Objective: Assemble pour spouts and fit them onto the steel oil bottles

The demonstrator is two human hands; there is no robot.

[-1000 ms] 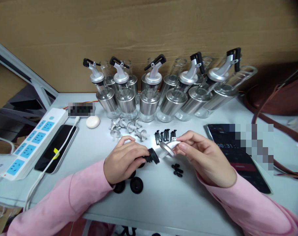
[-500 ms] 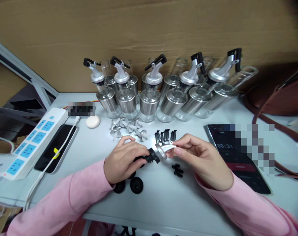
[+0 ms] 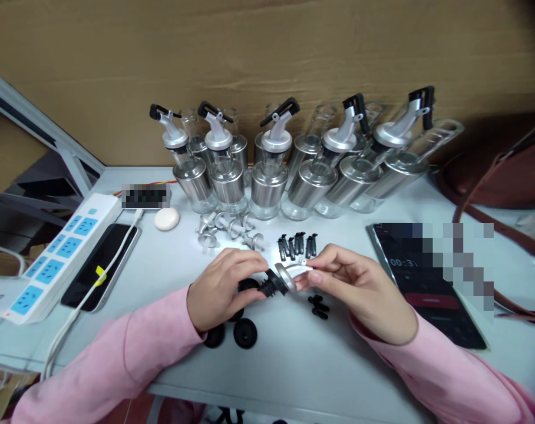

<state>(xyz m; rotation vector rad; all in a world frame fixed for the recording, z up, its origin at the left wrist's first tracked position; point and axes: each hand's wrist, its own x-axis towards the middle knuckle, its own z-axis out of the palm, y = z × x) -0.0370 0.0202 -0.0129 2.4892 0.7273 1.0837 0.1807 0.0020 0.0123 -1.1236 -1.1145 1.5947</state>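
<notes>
My left hand (image 3: pixel 221 285) is closed round a black ribbed rubber stopper (image 3: pixel 268 285). My right hand (image 3: pixel 360 288) pinches a silver metal pourer spout (image 3: pixel 291 273), whose wide end meets the stopper above the white table (image 3: pixel 294 359). Two more black stoppers (image 3: pixel 236 333) lie just below my left hand. A few small black rings (image 3: pixel 318 306) lie under my right hand. Silver spouts (image 3: pixel 227 229) and small black flip caps (image 3: pixel 297 244) lie behind my hands.
A row of glass and steel bottles (image 3: pixel 267 182), some fitted with pourers, lines the cardboard wall. A white power strip (image 3: pixel 59 253), a charging phone (image 3: pixel 102 265) and a cream oval object (image 3: pixel 167 219) lie left. A dark tablet (image 3: pixel 426 277) and a brown bag strap (image 3: pixel 492 224) lie right.
My right hand brought the silver spout leftward and down until it met the black stopper in my left hand; earlier the two parts were apart.
</notes>
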